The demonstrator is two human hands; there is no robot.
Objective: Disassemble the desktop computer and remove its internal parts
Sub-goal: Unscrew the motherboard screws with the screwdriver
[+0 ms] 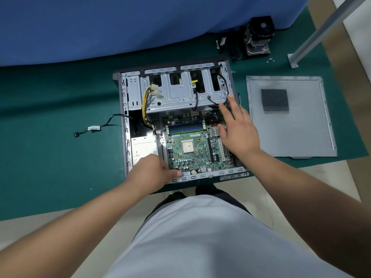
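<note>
The motherboard (192, 145) lies flat in the open computer case (124, 117) on the green desk (50, 137), its long axis running from the person toward the drive cage (180, 91), and it sits between the two hands. The left hand (152, 169) curls at the board's near-left corner, fingertips at its edge; whether they actually pinch it I cannot tell. The right hand (239, 129), fingers straight and spread, rests on the far-right edge, so any lift probably starts from these opposite corners.
</note>
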